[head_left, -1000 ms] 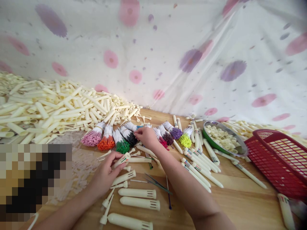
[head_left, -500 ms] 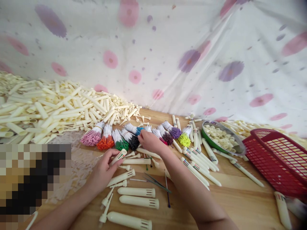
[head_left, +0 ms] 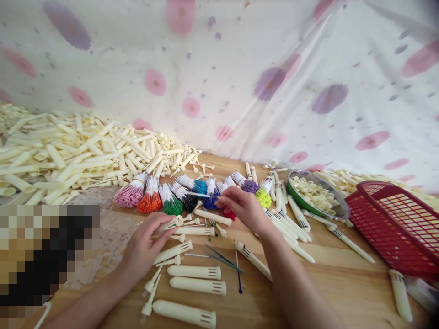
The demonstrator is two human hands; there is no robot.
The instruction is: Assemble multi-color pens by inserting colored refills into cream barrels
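Between the thumb and fingers of my left hand (head_left: 147, 240) is a cream slotted pen barrel (head_left: 173, 223), its slotted end pointing up and to the right. My right hand (head_left: 240, 205) pinches a thin white pen refill (head_left: 200, 195) that sticks out to the left; the refill's gripped end is hidden by the fingers. Behind the hands lie refill bundles with coloured ends, among them pink (head_left: 129, 196), orange (head_left: 149, 201), green (head_left: 172, 204), dark blue (head_left: 210, 200) and yellow (head_left: 263, 198). Plain slotted barrels (head_left: 197, 285) rest on the table in front.
A large heap of cream tubes (head_left: 68, 151) covers the left back. On the right stand a green-sided metal bowl (head_left: 294, 198) of small slotted parts and a red plastic basket (head_left: 373, 228). Tweezers (head_left: 224, 259) and loose refills (head_left: 239, 269) lie in the middle. Filled pens (head_left: 286, 224) are near my right forearm.
My right hand has moved right from beside the black and blue bundles, and a white refill now shows in its fingers. My left hand keeps the barrel in nearly the same place.
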